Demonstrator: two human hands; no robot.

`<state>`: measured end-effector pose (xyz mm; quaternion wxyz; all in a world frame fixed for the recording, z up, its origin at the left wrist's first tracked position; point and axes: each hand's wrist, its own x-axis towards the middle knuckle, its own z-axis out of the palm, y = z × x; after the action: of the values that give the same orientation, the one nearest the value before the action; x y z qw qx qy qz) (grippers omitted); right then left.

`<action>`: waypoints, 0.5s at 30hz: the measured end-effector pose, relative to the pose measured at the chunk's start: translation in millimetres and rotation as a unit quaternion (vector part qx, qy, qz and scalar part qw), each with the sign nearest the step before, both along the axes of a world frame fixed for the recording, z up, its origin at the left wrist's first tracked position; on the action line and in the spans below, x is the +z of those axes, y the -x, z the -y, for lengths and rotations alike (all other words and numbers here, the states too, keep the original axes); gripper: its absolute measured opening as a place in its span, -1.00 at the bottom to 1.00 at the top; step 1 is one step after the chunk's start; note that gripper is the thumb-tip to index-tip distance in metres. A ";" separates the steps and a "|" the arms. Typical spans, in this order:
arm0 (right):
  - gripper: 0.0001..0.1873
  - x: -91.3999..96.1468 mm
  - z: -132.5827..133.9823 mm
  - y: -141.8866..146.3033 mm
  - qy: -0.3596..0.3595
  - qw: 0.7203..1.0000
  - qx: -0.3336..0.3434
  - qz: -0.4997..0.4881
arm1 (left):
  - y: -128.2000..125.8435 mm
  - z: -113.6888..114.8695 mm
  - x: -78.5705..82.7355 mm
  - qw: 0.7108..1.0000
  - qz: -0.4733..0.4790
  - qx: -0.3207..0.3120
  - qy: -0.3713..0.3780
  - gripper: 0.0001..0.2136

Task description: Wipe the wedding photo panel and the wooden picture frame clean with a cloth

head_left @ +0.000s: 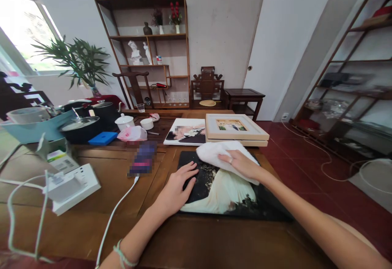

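Observation:
A dark picture panel (226, 197) with a white gown printed on it lies flat on the wooden table. My left hand (179, 185) rests on its left edge, fingers spread. On the panel's upper right part, my right hand (240, 162) grips a white cloth (211, 152) and presses it against the surface. The cloth covers that part of the picture. Just behind the panel are a white-edged photo print (185, 132) and a stack of light wooden picture frames (237, 128).
To the left lie a phone (143, 158) on a white cable, a white power strip (75, 189) and a blue box (103, 138). Farther back stand a black pan (80, 126), a light-blue bin (33, 128) and a white lidded cup (124, 122). The wooden table (214, 240) ends at the right.

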<state>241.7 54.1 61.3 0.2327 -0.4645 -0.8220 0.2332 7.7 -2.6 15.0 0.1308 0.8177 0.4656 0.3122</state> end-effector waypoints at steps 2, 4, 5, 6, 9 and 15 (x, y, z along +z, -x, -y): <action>-0.54 -5.3 0.8 -23.0 -0.008 0.999 -0.042 0.014 | -0.2 -0.2 -0.2 1.000 0.004 0.000 -0.006 -0.72; -0.55 -10.9 4.4 -39.7 -0.017 0.997 -0.071 0.026 | -0.6 0.0 0.0 1.000 0.007 0.002 -0.010 -0.72; -0.57 -13.4 8.5 -45.0 -0.023 0.996 -0.077 0.033 | -0.7 0.1 -0.1 1.000 0.008 0.003 -0.011 -0.73; -0.58 -15.5 15.0 -48.2 -0.031 0.996 -0.074 0.044 | -0.9 0.3 -0.4 1.000 0.010 0.003 -0.011 -0.73; -0.61 -17.4 50.3 -45.9 -0.057 0.993 -0.033 0.097 | -1.3 0.5 -1.9 1.000 0.014 0.002 -0.012 -0.73; -0.74 -2.5 136.0 -13.7 -0.107 0.981 0.110 0.115 | -1.8 -1.4 -1.4 1.000 0.019 0.001 -0.017 -0.75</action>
<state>255.3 -81.9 58.8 0.1581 -0.3673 -0.9096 0.1132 9.5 -1.1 13.6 0.1253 0.8135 0.4583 0.3355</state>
